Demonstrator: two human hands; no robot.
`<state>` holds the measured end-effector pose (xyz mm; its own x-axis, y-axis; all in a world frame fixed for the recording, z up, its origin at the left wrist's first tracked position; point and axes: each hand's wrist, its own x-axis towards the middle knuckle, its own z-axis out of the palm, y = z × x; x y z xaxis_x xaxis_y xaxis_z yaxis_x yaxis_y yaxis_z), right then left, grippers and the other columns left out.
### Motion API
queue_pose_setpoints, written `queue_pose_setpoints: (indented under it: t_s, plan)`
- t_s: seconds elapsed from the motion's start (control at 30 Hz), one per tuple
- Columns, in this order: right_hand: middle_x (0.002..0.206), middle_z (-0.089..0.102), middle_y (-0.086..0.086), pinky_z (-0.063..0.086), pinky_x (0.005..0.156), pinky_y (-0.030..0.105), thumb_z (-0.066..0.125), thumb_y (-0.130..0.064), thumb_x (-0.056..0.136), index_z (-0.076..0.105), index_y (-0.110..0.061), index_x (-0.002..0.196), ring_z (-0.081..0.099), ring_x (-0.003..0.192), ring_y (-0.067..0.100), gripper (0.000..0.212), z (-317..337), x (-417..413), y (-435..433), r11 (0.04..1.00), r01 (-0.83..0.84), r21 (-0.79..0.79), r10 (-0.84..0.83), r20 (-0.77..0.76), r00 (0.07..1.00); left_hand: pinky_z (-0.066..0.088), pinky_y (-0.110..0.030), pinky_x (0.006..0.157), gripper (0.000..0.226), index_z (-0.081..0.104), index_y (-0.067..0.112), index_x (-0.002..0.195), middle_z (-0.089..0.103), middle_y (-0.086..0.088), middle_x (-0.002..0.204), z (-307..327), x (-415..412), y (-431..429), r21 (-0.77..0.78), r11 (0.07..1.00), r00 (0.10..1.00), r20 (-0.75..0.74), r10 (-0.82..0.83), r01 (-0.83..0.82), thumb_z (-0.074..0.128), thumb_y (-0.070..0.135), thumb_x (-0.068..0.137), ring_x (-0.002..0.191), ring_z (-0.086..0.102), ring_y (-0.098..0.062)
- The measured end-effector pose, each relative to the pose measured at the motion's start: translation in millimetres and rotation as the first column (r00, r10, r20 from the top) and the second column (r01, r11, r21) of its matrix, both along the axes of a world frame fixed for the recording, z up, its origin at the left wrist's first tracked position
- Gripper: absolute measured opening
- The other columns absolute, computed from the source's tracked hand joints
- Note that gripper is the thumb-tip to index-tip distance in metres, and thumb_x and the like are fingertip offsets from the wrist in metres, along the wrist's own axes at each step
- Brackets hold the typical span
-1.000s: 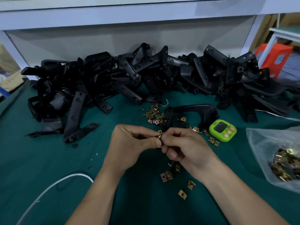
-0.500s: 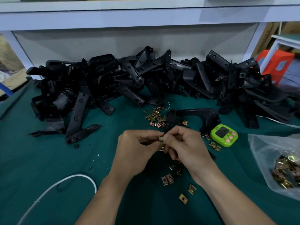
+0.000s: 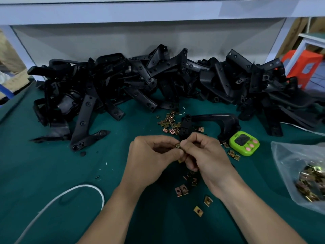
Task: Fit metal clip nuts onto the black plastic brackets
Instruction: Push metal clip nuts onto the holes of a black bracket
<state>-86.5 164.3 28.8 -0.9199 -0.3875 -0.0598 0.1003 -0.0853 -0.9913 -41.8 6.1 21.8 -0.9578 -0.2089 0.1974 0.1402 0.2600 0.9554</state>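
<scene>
My left hand [image 3: 151, 155] and my right hand [image 3: 204, 155] meet at the middle of the green table, fingertips pinched together on a small brass clip nut [image 3: 178, 146]. A black plastic bracket [image 3: 211, 118] lies just beyond my hands, its near end partly hidden behind my right fingers. Several loose clip nuts [image 3: 168, 123] are scattered left of that bracket, and more clip nuts [image 3: 182, 190] lie below my right wrist. A long heap of black brackets [image 3: 140, 85] runs along the back of the table.
A green timer [image 3: 244, 143] sits right of my hands. A clear plastic bag [image 3: 302, 173] with clip nuts lies at the right edge. A white cable [image 3: 70, 192] curves at the lower left. An orange stool [image 3: 304, 67] stands at the far right.
Both hands stay pinched on the clip nut at the same spot, with small finger shifts. The camera view has drifted slightly.
</scene>
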Motion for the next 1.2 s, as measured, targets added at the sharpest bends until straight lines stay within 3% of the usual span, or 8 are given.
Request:
queue_pose_setpoints:
  t_s: [0.23, 0.37, 0.53, 0.67, 0.8, 0.93, 1.0, 1.2]
  plan:
    - [0.061, 0.06, 0.007, 0.034, 0.042, 0.019, 0.061, -0.01, 0.1, 0.066, -0.023, 0.067, 0.044, 0.045, 0.011, 0.036, -2, 0, -4, 0.998, -0.026, -0.065, 0.025, -0.007, 1.0, 0.055, -0.026, 0.069, 0.005, 0.081, 0.009, 0.08, 0.075, -0.015, 0.073, 1, -3, 3, 0.275, 0.961, 0.997, 0.065, -0.028, 0.009, 0.082, 0.014, 0.08, 0.069, 0.068, -0.019]
    - [0.059, 0.062, 0.001, 0.039, 0.045, 0.017, 0.062, -0.01, 0.1, 0.065, -0.021, 0.071, 0.05, 0.048, 0.007, 0.031, -8, 0, -5, 0.999, 0.042, 0.012, -0.039, -0.163, 0.986, 0.055, -0.023, 0.065, 0.006, 0.079, 0.002, 0.086, 0.074, -0.018, 0.074, 1, -2, 11, 0.449, 0.892, 0.987, 0.158, -0.016, -0.057, 0.076, 0.007, 0.085, 0.069, 0.07, -0.019]
    - [0.066, 0.066, 0.0, 0.039, 0.051, 0.017, 0.063, -0.025, 0.097, 0.062, -0.024, 0.077, 0.053, 0.053, 0.005, 0.02, -10, 1, -8, 0.973, 0.178, 0.146, -0.104, -0.408, 0.907, 0.055, -0.02, 0.061, 0.009, 0.078, 0.001, 0.088, 0.074, -0.019, 0.078, 4, -3, 20, 0.586, 0.8, 0.977, 0.214, 0.0, -0.128, 0.074, 0.008, 0.085, 0.069, 0.071, -0.018]
    - [0.064, 0.061, -0.001, 0.037, 0.051, 0.016, 0.064, -0.02, 0.099, 0.059, -0.026, 0.077, 0.05, 0.052, 0.007, 0.024, -11, 3, -5, 0.957, 0.225, 0.185, -0.105, -0.503, 0.858, 0.055, -0.02, 0.063, 0.011, 0.08, 0.005, 0.092, 0.077, -0.016, 0.087, 7, -2, 16, 0.525, 0.847, 0.972, 0.228, -0.048, -0.081, 0.072, 0.012, 0.089, 0.078, 0.074, -0.019]
    - [0.062, 0.06, -0.001, 0.046, 0.05, 0.029, 0.065, -0.017, 0.099, 0.06, -0.026, 0.078, 0.057, 0.055, 0.017, 0.023, -10, 4, -2, 0.947, 0.217, 0.238, -0.048, -0.562, 0.826, 0.059, -0.025, 0.068, 0.011, 0.081, 0.008, 0.094, 0.078, -0.015, 0.092, 8, 0, 6, 0.415, 0.909, 0.963, 0.26, -0.076, -0.04, 0.073, 0.015, 0.09, 0.087, 0.077, -0.023]
    - [0.06, 0.063, -0.003, 0.043, 0.049, 0.02, 0.066, -0.015, 0.098, 0.062, -0.025, 0.077, 0.06, 0.053, 0.015, 0.023, -10, 5, -3, 0.953, 0.187, 0.239, -0.022, -0.562, 0.827, 0.058, -0.024, 0.064, 0.004, 0.079, 0.002, 0.081, 0.075, -0.017, 0.077, 9, 0, 7, 0.41, 0.908, 0.974, 0.226, -0.01, -0.086, 0.075, 0.001, 0.082, 0.068, 0.072, -0.02]
    - [0.06, 0.063, -0.004, 0.042, 0.049, 0.018, 0.066, -0.016, 0.098, 0.062, -0.026, 0.077, 0.059, 0.052, 0.014, 0.023, -10, 8, -4, 0.953, 0.205, 0.223, -0.042, -0.573, 0.819, 0.057, -0.025, 0.061, 0.012, 0.078, 0.004, 0.072, 0.072, -0.016, 0.07, 9, -1, 12, 0.422, 0.898, 0.979, 0.2, 0.039, -0.122, 0.074, -0.005, 0.078, 0.061, 0.068, -0.02]
    - [0.06, 0.061, -0.005, 0.047, 0.05, 0.036, 0.063, -0.016, 0.096, 0.061, -0.025, 0.076, 0.059, 0.055, 0.019, 0.021, -10, 14, -9, 0.951, 0.26, 0.165, -0.115, -0.592, 0.798, 0.057, -0.027, 0.056, 0.026, 0.072, 0.008, 0.06, 0.066, -0.012, 0.06, 12, -3, 19, 0.455, 0.88, 0.981, 0.188, 0.056, -0.137, 0.065, -0.012, 0.075, 0.052, 0.063, -0.02]
